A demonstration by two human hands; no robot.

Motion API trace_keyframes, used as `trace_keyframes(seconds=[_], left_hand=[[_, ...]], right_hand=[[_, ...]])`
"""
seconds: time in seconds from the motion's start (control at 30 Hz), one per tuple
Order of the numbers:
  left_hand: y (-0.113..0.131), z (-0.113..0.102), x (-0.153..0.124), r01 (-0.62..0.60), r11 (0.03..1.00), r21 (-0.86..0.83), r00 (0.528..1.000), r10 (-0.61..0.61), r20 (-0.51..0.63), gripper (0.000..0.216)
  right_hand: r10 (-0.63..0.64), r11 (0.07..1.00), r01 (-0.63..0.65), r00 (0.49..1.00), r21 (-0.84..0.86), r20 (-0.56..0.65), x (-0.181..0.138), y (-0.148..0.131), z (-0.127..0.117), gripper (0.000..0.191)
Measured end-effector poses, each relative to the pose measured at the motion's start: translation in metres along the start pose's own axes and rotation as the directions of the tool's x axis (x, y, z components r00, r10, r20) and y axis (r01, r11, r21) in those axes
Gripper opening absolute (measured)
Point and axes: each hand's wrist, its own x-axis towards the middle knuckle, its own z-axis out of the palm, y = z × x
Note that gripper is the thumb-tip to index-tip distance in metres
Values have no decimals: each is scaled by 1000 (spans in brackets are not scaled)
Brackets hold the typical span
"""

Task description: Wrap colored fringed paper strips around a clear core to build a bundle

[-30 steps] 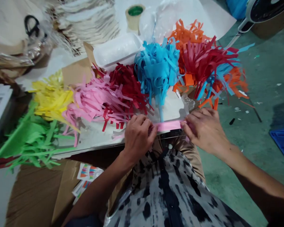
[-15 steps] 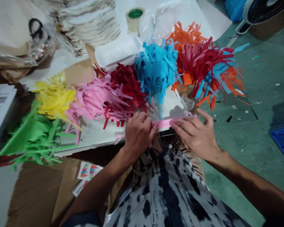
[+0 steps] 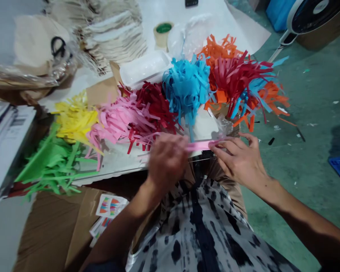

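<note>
A narrow pink tissue paper strip (image 3: pixel 198 146) stretches between my hands at the table's front edge. My left hand (image 3: pixel 167 156), smeared by motion, is closed around its left end. Fingers of my right hand (image 3: pixel 238 153) pinch the strip farther right. Just beyond lie fringed paper tassels in a row: green (image 3: pixel 52 164), yellow (image 3: pixel 75 120), pink (image 3: pixel 120 119), dark red (image 3: pixel 155 104), and blue (image 3: pixel 187 85). To the right, a crimson tassel (image 3: pixel 239 79) overlaps an orange one (image 3: pixel 222 49).
Behind the tassels are a white tray (image 3: pixel 146 69), a tape roll (image 3: pixel 162 36) and stacked off-white bundles (image 3: pixel 113 36). Black-handled scissors (image 3: pixel 58 47) rest on plastic at the far left. A cardboard box (image 3: pixel 56 226) with printed cards (image 3: pixel 110 206) stands below left. A fan (image 3: pixel 306 22) is at upper right.
My left hand has moved and blurred at the strip, which now looks narrower between my hands. My right hand has shifted slightly right. The whole view has tilted a little.
</note>
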Motion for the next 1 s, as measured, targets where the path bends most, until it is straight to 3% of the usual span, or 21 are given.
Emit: trace_keyframes(seconds=[0.07, 0.13, 0.4, 0.5, 0.67, 0.83, 1.0], left_hand=[[25, 16, -5, -131, 987, -96, 985, 140, 98, 39], [34, 25, -11, -135, 983, -124, 979, 152, 134, 44], [-15, -3, -28, -45, 999, -24, 999, 46, 20, 16], [-8, 2, -18, -51, 985, -162, 999, 51, -4, 17], [7, 27, 4, -16, 943, -332, 993, 55, 108, 13], [9, 35, 13, 32, 965, -261, 990, 6, 141, 7], [5, 33, 13, 17, 990, -137, 988, 4, 152, 15]], right_hand=[[-2, 1000, 2, 1000, -7, 3, 0, 0, -1, 28], [-7, 1000, 7, 1000, -5, -6, 0, 0, -1, 27], [-30, 999, 32, 999, 43, -37, 6, 12, 1, 20], [-76, 997, 77, 996, 29, -56, 13, 18, 3, 17], [-139, 990, 139, 989, -18, -41, 19, 23, 6, 18], [-62, 998, 61, 998, 29, 22, 22, 22, 8, 20], [-18, 996, 16, 1000, 93, 18, 24, 29, 9, 24]])
